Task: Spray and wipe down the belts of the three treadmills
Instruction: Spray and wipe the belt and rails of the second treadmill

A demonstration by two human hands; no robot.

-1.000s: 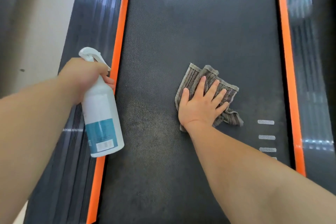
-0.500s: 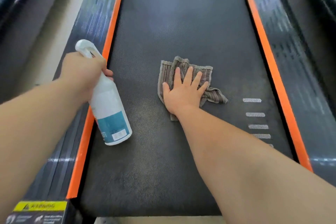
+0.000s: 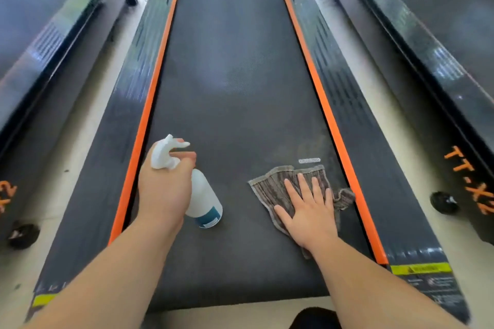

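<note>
The middle treadmill's dark belt [image 3: 235,75] runs away from me between two orange strips. My left hand [image 3: 164,189] grips the neck of a white spray bottle [image 3: 204,201] with a teal label, held over the belt's left side with the nozzle pointing forward. My right hand [image 3: 310,211] presses flat, fingers spread, on a grey-brown striped cloth [image 3: 272,187] lying on the belt near the right orange strip [image 3: 336,128]. A small white mark [image 3: 309,160] shows on the belt just beyond the cloth.
Black side rails flank the belt, with a yellow warning label [image 3: 421,267] at the near right corner. Another treadmill [image 3: 441,16] stands on the right and one on the left [image 3: 32,24], with pale floor strips between. Black feet [image 3: 443,201] rest on the floor.
My view has pulled back and up, revealing all three treadmills. The cloth and my right hand have slid to the belt's right side. The bottle has moved inward over the belt.
</note>
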